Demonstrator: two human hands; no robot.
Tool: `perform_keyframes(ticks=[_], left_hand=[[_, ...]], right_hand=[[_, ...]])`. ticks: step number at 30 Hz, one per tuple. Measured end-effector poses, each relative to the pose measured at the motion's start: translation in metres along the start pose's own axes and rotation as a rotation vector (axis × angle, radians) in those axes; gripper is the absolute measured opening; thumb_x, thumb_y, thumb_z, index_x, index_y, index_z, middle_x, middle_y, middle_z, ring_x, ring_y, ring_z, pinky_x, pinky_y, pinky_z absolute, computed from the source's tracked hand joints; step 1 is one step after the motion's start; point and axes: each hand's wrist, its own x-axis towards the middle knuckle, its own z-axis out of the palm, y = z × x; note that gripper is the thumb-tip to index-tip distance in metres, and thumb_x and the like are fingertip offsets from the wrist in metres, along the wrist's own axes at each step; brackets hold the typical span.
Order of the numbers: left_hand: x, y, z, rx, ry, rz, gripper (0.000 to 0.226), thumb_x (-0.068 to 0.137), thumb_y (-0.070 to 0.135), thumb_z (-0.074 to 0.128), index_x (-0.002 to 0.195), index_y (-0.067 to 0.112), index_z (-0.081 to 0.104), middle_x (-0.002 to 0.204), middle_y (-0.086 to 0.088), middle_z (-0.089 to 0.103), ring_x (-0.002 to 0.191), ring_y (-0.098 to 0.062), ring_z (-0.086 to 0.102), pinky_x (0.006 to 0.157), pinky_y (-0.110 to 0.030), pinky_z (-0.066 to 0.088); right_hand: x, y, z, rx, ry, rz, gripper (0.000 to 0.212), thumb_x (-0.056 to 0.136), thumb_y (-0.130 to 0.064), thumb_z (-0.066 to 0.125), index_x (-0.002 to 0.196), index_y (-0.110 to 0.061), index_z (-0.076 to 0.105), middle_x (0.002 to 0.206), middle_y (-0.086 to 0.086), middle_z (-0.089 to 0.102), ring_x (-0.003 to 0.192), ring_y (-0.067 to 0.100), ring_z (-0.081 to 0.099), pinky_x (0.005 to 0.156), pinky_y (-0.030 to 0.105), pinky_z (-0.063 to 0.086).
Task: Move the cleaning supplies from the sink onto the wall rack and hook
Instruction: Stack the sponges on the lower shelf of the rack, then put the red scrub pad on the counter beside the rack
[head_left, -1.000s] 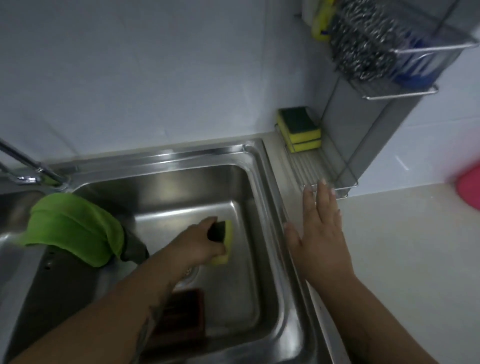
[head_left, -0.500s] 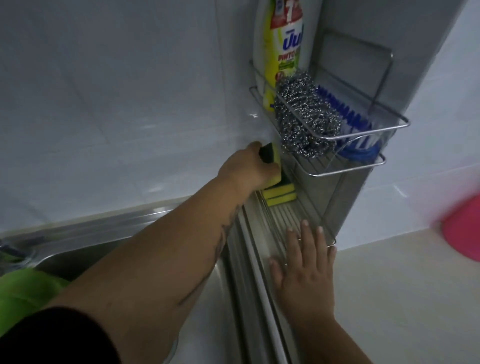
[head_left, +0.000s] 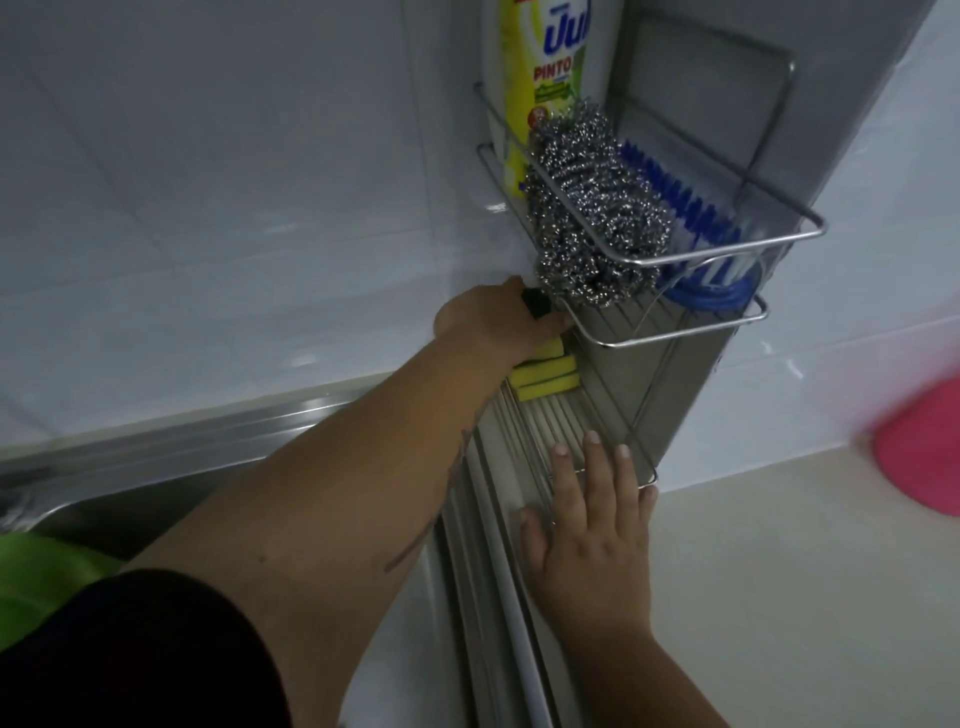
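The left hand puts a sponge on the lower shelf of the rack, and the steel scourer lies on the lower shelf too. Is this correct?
Not fully. In the head view the steel scourer lies on the upper shelf, beside the blue brush. The left hand does put a sponge on the lower shelf.
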Motion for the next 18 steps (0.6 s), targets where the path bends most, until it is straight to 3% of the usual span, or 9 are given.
perform_keyframes(ticks=[3,7,9,12,15,18], left_hand=[[-0.024,-0.018,-0.010,-0.136,-0.001,0.053,0.074,0.084,0.070,0.042,0.142,0.025,0.041,0.135,-0.006,0.057,0.118,-0.025,0.056,0.082,-0.030,0.044],[-0.074,-0.071,-0.013,-0.217,-0.165,0.041,0.084,0.084,0.065,0.051,0.152,0.027,0.020,0.158,-0.003,0.031,0.141,-0.022,0.033,0.112,-0.033,0.030],[-0.100,-0.104,-0.006,-0.234,-0.187,0.046,0.082,0.083,0.058,0.058,0.151,0.028,0.024,0.154,0.000,0.038,0.140,-0.023,0.037,0.113,-0.033,0.032],[-0.150,-0.154,0.027,-0.222,-0.258,0.088,0.067,0.084,0.041,0.068,0.144,0.030,0.040,0.136,0.014,0.051,0.127,-0.016,0.049,0.090,-0.008,0.036],[-0.196,-0.203,0.079,-0.167,-0.496,0.011,0.072,0.081,0.039,0.072,0.144,0.030,0.040,0.143,0.007,0.050,0.120,-0.013,0.055,0.089,-0.015,0.035],[-0.235,-0.243,0.128,-0.017,-0.646,-0.006,0.064,0.079,0.037,0.071,0.139,0.033,0.049,0.142,0.003,0.053,0.125,-0.016,0.052,0.095,-0.020,0.039]], right_hand=[[0.000,-0.003,-0.007,-0.017,-0.065,0.015,0.066,0.091,-0.044,0.044,0.150,-0.022,0.022,0.158,0.012,0.025,0.148,0.030,0.006,0.119,0.047,0.000],[-0.001,-0.003,-0.020,-0.029,-0.148,-0.011,0.069,0.092,-0.045,0.038,0.151,-0.021,0.014,0.162,0.012,0.008,0.148,0.029,-0.006,0.120,0.050,0.000],[-0.009,-0.009,-0.030,0.018,-0.182,0.010,0.076,0.091,-0.047,0.040,0.153,-0.021,0.005,0.162,0.012,-0.005,0.147,0.028,-0.015,0.119,0.051,0.003],[-0.040,-0.019,-0.041,0.029,-0.280,-0.049,0.083,0.089,-0.055,0.036,0.153,-0.019,-0.002,0.161,0.010,-0.015,0.146,0.026,-0.021,0.116,0.046,-0.001],[-0.083,-0.024,-0.045,0.002,-0.426,-0.122,0.086,0.088,-0.060,0.034,0.153,-0.022,-0.008,0.160,0.006,-0.019,0.145,0.027,-0.021,0.114,0.047,-0.001],[-0.114,-0.023,-0.040,-0.073,-0.519,-0.151,0.085,0.088,-0.062,0.031,0.153,-0.021,-0.004,0.160,0.005,-0.014,0.147,0.027,-0.015,0.114,0.049,0.003]])
